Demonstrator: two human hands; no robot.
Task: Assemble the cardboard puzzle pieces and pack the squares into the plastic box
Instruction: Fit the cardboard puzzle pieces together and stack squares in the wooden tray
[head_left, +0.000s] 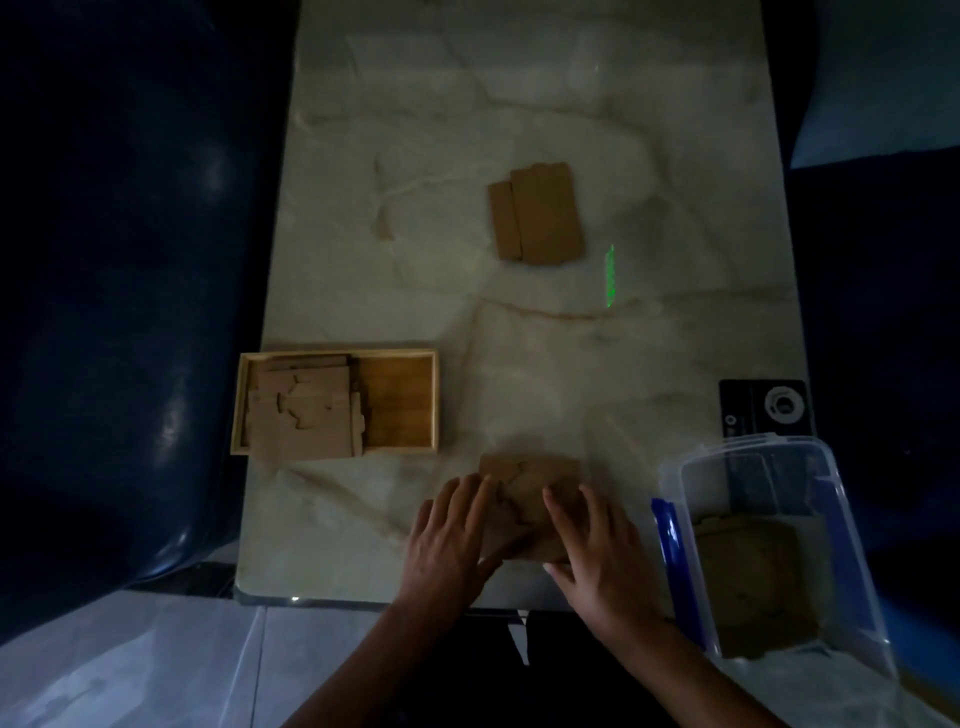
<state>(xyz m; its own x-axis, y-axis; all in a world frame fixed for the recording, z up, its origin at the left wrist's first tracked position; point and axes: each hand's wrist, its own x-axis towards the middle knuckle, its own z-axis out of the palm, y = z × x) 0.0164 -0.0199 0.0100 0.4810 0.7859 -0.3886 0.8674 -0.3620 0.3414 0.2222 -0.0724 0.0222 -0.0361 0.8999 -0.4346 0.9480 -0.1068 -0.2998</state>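
Head view shows my left hand (451, 525) and right hand (597, 540) flat, fingers straight, pressing a nearly joined cardboard square (530, 493) on the worktop (519, 322). Some squares already lie in the plastic box (675, 467); loose pieces (304, 405) wait in the wooden tray (337, 354).

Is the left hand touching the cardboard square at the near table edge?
Touching. In the head view, the left hand lies flat with its fingers on the cardboard square.

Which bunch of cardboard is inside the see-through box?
The cardboard square lying in the clear plastic box at the right. The others sit in the wooden tray, mid-table, or under both hands.
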